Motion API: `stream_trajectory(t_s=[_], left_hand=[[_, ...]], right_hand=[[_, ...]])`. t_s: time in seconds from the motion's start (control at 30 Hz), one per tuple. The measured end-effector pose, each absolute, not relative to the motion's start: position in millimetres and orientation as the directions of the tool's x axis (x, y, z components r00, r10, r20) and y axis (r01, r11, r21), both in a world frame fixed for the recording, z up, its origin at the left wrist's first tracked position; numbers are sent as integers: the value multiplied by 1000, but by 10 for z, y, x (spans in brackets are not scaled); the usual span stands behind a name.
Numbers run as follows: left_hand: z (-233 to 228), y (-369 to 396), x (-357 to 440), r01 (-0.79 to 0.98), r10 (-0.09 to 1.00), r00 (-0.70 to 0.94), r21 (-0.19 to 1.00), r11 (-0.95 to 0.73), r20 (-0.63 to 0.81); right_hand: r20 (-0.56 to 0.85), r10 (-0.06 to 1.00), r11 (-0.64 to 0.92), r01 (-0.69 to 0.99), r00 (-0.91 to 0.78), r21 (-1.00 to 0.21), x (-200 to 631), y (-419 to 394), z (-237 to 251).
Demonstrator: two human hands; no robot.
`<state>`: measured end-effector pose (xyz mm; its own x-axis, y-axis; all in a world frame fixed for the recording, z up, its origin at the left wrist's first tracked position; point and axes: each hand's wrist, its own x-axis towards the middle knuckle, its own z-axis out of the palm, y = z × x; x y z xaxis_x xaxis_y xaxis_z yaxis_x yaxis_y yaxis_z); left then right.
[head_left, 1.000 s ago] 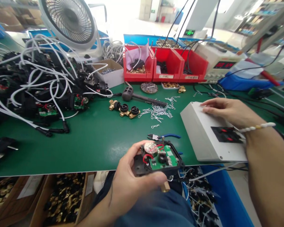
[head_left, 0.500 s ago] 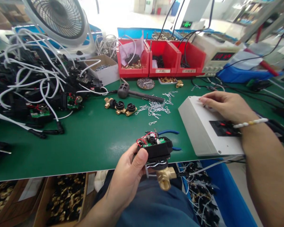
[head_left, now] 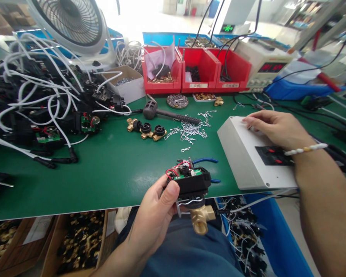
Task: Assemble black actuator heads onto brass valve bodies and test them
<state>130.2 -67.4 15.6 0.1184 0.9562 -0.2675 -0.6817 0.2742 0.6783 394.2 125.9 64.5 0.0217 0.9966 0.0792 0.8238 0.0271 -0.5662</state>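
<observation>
Showing blk valve assy (head_left: 192,192), brass base.

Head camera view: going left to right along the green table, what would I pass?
Tangle of black units with white cables → brass fittings → pile of wire clips → white box under the right hand.

Bright, even light. Background beyond the fan (head_left: 72,23) blown out white, likely daylight. Soft sheen on the green bench (head_left: 109,169); shadows faint and short. Strong wide-angle bending at the edges, corners stretched. Centre sharp; right forearm and far shelves blurred
</observation>
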Motion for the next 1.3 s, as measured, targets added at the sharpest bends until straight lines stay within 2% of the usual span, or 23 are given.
stream_trajectory(t_s=[0.17, 0.43, 0.63, 0.93, 1.1, 1.3], left_hand=[[165, -686, 1294, -686, 942, 149, 655, 319, -302], [213, -717, 1262, -511, 966, 60, 824, 247, -252], [259, -742, 1272, -448, 975, 30, 869, 211, -222], [253, -752, 1295, -465, 965, -13, 856, 226, -262], [155, -691, 1313, -618, 957, 23, 749, 240, -288], [137, -684, 1316, -689, 947, 60, 674, 267, -315]], right_hand=[[66, 997, 4, 810, 43, -586, 3989, 1325, 620], [66, 998, 21, 809, 21, -588, 3998, 1343, 618], [65, 997, 5, 831, 38, -556, 3972, 1318, 648], [72, 996, -4, 854, 48, -520, 3954, 1314, 666], [76, 996, -1, 859, 46, -512, 3950, 1312, 659], [82, 996, 15, 862, 31, -507, 4000, 1330, 621]])
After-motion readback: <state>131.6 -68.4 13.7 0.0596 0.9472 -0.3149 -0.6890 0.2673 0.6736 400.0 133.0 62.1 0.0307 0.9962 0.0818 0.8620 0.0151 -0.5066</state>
